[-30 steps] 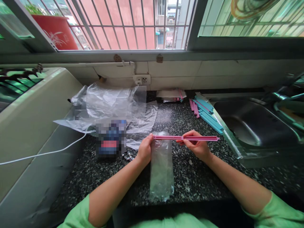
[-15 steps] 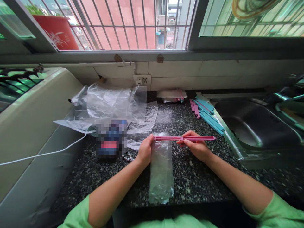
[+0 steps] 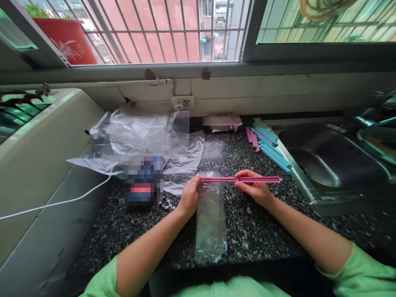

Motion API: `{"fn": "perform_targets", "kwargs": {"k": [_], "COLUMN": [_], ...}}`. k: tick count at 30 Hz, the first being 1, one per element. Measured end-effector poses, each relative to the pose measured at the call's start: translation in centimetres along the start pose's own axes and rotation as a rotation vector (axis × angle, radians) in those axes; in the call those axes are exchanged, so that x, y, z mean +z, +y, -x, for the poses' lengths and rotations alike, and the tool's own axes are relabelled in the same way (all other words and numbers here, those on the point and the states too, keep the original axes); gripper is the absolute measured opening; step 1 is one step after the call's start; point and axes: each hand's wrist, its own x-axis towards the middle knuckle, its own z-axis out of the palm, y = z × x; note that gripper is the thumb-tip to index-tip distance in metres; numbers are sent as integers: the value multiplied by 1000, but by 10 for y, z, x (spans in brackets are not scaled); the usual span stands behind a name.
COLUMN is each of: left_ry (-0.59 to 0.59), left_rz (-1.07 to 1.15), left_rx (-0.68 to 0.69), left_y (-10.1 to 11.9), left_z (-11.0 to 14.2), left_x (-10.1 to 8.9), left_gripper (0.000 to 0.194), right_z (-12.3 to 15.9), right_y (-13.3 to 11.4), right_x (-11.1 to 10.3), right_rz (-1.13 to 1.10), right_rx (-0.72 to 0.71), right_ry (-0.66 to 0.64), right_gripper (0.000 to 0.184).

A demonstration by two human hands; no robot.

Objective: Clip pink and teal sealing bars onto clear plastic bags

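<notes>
A long pink bag sealing clip [image 3: 216, 179] lies level across the mouth of a narrow clear plastic bag [image 3: 211, 222], which is flat on the counter. My left hand [image 3: 189, 193] is closed on the clip's left end, beside the bag's upper left corner; whether it pinches the bag as well is hidden. Around the clip's middle, right of the bag, my right hand [image 3: 254, 189] is closed with thumb and fingers. The clip's right part extends past that hand.
Blue sealing clips [image 3: 274, 154] and a few pink ones [image 3: 253, 139] lie by the steel sink [image 3: 334, 161]. Packaged clips [image 3: 221, 121] rest near the wall. Loose plastic bags [image 3: 145, 134], a blurred-out object [image 3: 144, 181] and a white cable [image 3: 58, 207] are at left.
The clip's right end has shifted slightly left. My right hand's fingertips have changed position slightly on the clip. My left hand stays at its left end, and the view has tilted a little.
</notes>
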Motion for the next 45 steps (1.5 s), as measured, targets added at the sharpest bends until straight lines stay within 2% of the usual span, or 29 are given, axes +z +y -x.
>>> {"fn": "perform_targets", "kwargs": {"k": [6, 11, 14, 17, 20, 22, 27, 31, 33, 37, 40, 43, 45], "left_ry": [-64, -95, -73, -52, -84, -132, -245, -313, -300, -187, -96, -72, -109], "left_rz": [40, 17, -27, -46, -22, 6, 81, -20, -97, -172, -135, -32, 35], "left_rx": [-104, -138, -134, -109, -102, -100, -90, -22, 9, 18, 12, -75, -143], "left_y": [1, 4, 4, 5, 6, 5, 4, 7, 8, 9, 10, 11, 10], "left_z": [2, 4, 4, 4, 8, 11, 14, 12, 11, 8, 6, 4, 5], "left_x": [0, 4, 4, 4, 5, 6, 8, 9, 8, 5, 5, 7, 8], "left_gripper": [41, 36, 35, 32, 31, 31, 32, 34, 41, 82, 100, 103, 87], "right_z": [0, 1, 0, -3, -7, -7, -2, 2, 3, 3, 3, 4, 4], "right_y": [1, 1, 1, 4, 7, 8, 6, 3, 1, -2, -3, -3, -4], "right_x": [1, 0, -3, -8, -12, -11, 3, 10, 10, 7, 6, 6, 7], "right_rz": [181, 219, 226, 253, 312, 344, 346, 320, 309, 279, 244, 228, 225], "right_rx": [-108, -90, -71, -64, -64, -77, -114, -107, -102, -83, -68, -67, -76], "right_ry": [66, 90, 122, 209, 288, 281, 169, 103, 102, 92, 94, 97, 84], "right_gripper": [17, 19, 21, 21, 20, 20, 17, 16, 16, 18, 20, 20, 19]}}
